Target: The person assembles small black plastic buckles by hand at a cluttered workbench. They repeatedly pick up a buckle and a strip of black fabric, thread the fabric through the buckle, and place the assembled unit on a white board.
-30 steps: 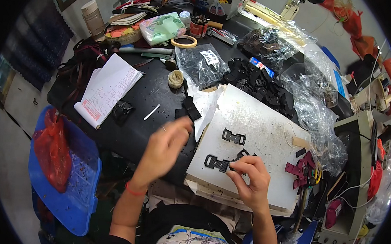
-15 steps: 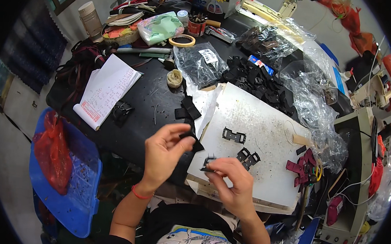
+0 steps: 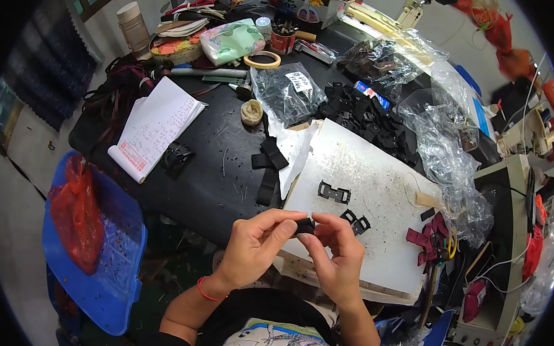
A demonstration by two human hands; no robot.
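Note:
My left hand [image 3: 257, 244] and my right hand [image 3: 335, 251] meet over the near edge of a white board [image 3: 373, 241], both pinching one small black plastic buckle [image 3: 305, 225] between their fingertips. Most of the buckle is hidden by my fingers. On the board lie two more black buckle parts: one flat frame [image 3: 333, 192] in the middle and a pair [image 3: 355, 220] just right of my right hand. A few black strap pieces [image 3: 269, 166] rest on the dark table [image 3: 213, 195] left of the board.
A heap of black buckles [image 3: 370, 118] and clear plastic bags [image 3: 287, 92] lie beyond the board. A notepad [image 3: 157, 129] sits at left, tape rolls [image 3: 262, 60] farther back. A blue bin [image 3: 93, 263] with a red bag stands lower left. Red strap pieces [image 3: 430, 237] hang at right.
My right hand lifted a buckle off the board and drew it toward me. My left hand came in from the left and closed on the same piece.

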